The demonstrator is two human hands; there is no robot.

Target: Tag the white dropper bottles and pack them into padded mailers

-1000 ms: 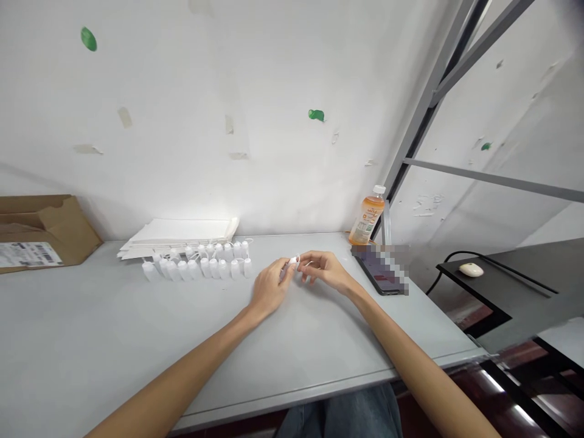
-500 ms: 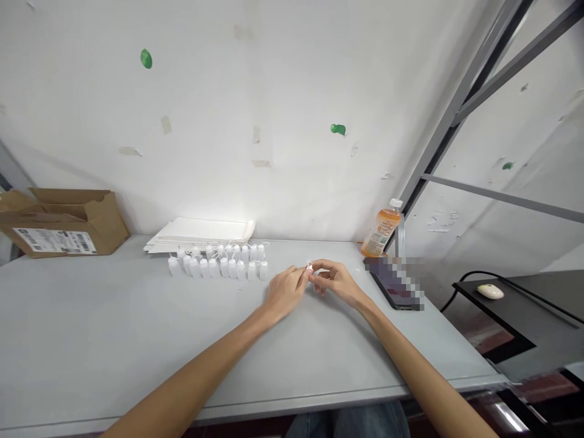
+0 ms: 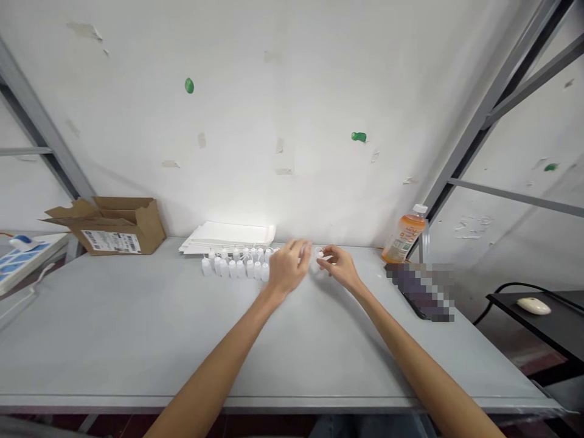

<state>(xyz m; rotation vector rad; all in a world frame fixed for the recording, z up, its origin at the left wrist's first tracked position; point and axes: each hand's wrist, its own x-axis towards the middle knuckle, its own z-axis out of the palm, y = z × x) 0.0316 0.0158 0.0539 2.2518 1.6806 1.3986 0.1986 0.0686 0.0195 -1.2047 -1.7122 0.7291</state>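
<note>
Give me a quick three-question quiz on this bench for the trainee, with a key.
1. True or false: the clear plastic bottle of orange drink with a white cap stands to the right of the person's right hand.
2. Multiple choice: what lies just behind the row of small white plastic bottles? A) a stack of white paper sheets, B) a white computer mouse, C) an open brown cardboard box.
3. Which is nearer that row, the left hand or the right hand?

Key: 1 true; 2 A; 3 left hand.
</note>
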